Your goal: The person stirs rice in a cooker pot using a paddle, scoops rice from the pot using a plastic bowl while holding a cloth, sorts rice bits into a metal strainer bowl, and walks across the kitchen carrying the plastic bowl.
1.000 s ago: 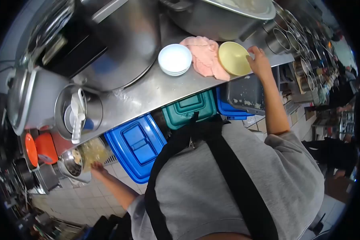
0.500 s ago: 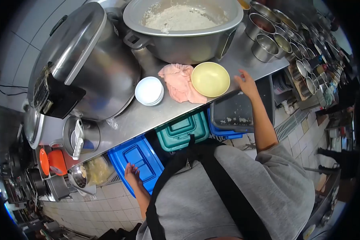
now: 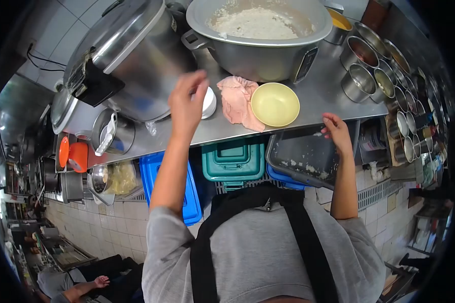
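My left hand is raised over the counter's front edge, thumb and fingers apart, slightly smeared by motion and holding nothing. It partly covers the white bowls, which stand beside a large lidded steel cooker. My right hand hangs in front of the counter edge above a dark grey tub with rice grains in it. Its fingers are loosely bent and empty. Between my hands, a yellow bowl rests on the counter, overlapping a crumpled pink cloth.
A big open cooker pot of white rice stands at the back. Steel containers crowd the right. At left sits a steel pot with a white-handled utensil. Green and blue lids lie below. Another person's hand shows lower left.
My left hand has risen from below the counter up to the white bowls. My right hand has dropped away from the yellow bowl's side to over the tub. The view has shifted.
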